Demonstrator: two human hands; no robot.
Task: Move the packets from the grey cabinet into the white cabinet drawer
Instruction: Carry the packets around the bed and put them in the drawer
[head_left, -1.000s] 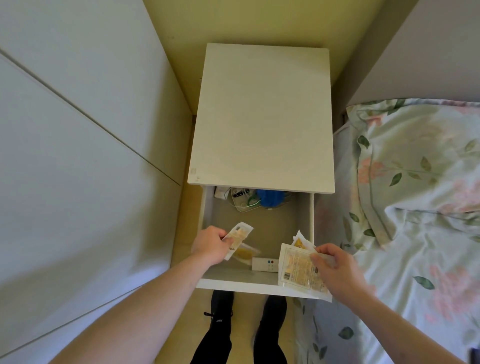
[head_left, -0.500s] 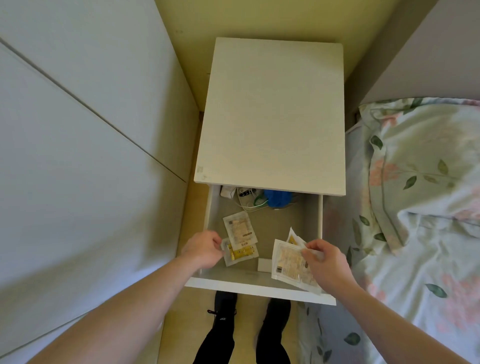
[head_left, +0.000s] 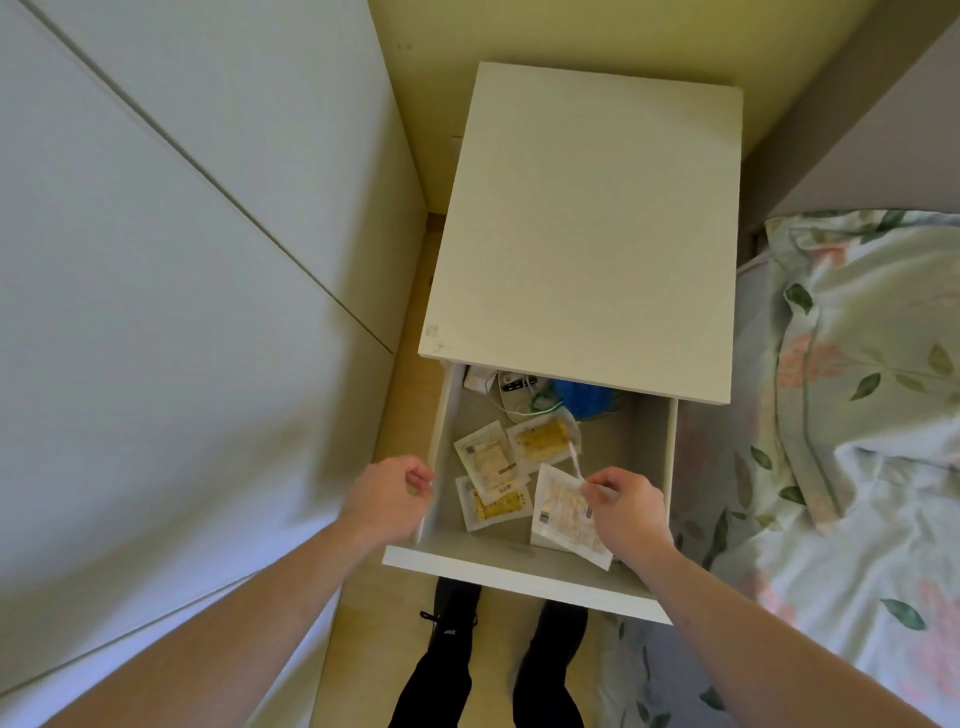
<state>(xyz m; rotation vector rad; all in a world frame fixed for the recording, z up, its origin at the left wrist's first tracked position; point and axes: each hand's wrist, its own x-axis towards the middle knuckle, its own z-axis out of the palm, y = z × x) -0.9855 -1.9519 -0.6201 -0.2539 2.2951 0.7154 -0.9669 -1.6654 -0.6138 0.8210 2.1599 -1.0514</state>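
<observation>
The white cabinet (head_left: 587, 218) stands ahead with its drawer (head_left: 524, 574) pulled out toward me. Three packets lie on the drawer floor: a pale one (head_left: 487, 460), a yellow one (head_left: 543, 439) behind it and a yellow-edged one (head_left: 498, 512) in front. My right hand (head_left: 631, 514) pinches a small stack of packets (head_left: 563, 512) over the drawer's front right part, one thin packet sticking up from it. My left hand (head_left: 389, 499) hangs by the drawer's left wall, fingers loosely curled, holding nothing.
A blue object (head_left: 584, 397), white cables (head_left: 511, 402) and a charger lie at the drawer's back. A bed with floral bedding (head_left: 857, 415) is close on the right. Pale closed cabinet doors (head_left: 182, 312) fill the left. My feet (head_left: 452, 623) stand under the drawer front.
One more packet, the yellow one at the back, now lies in the drawer. My left hand has drawn back left to the drawer's side wall. My right hand still holds its stack.
</observation>
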